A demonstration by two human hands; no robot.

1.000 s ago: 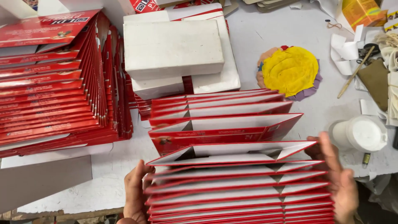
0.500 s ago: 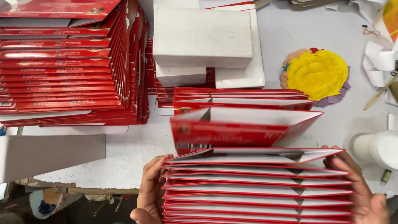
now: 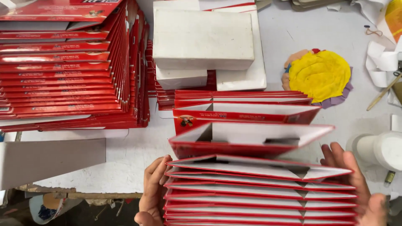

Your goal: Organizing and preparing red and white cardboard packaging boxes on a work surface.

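A stack of flat red-and-white folded cartons (image 3: 259, 192) lies fanned out at the near edge of the white table (image 3: 125, 155). My left hand (image 3: 151, 194) presses against the stack's left side. My right hand (image 3: 356, 188) cups its right side with fingers spread. Just beyond the stack, one carton (image 3: 247, 140) stands popped open, tilted, showing its white inside. More cartons (image 3: 243, 106) lie fanned behind it.
A tall pile of red cartons (image 3: 71, 67) fills the left. White boxes (image 3: 203, 39) sit at the top centre. A yellow round cloth pad (image 3: 320, 75) lies to the right, a white roll (image 3: 383, 148) near my right hand, and a grey board (image 3: 50, 161) at the left edge.
The view has shifted so everything sits further right and closer. The carton beyond the stack has opened wider and tipped toward me. Both hands stay on the stack's sides.
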